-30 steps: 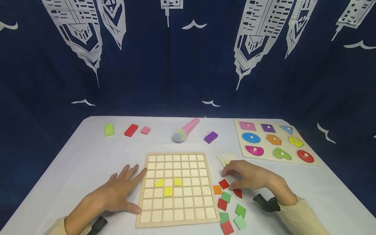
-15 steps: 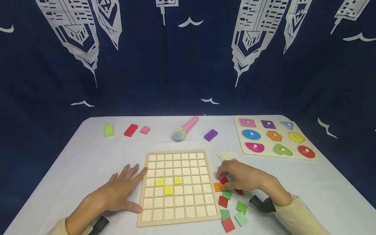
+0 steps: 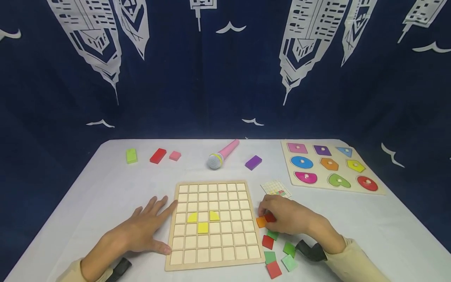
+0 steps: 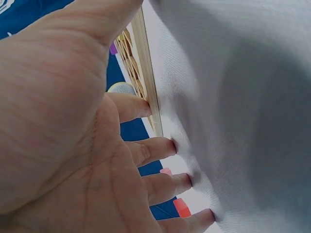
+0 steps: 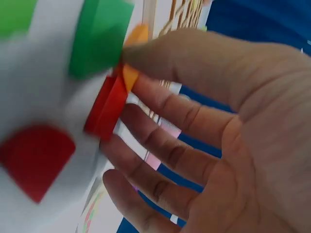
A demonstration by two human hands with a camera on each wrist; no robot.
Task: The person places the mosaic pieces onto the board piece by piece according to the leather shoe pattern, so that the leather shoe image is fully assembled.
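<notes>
Red tile [image 3: 269, 217] pinched by the right hand [image 3: 289, 217] beside orange tile [image 3: 261, 222]; left hand [image 3: 141, 231] flat, released.

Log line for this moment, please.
left hand: flat beside grid board | right hand: pinching red tile by orange tile | board: three yellow pieces

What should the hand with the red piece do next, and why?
Probably lift the red tile clear of the orange tile it touches. The right hand pinches it beside the grid board, whose squares are mostly bare, while the left hand rests flat at the board's edge.
</notes>
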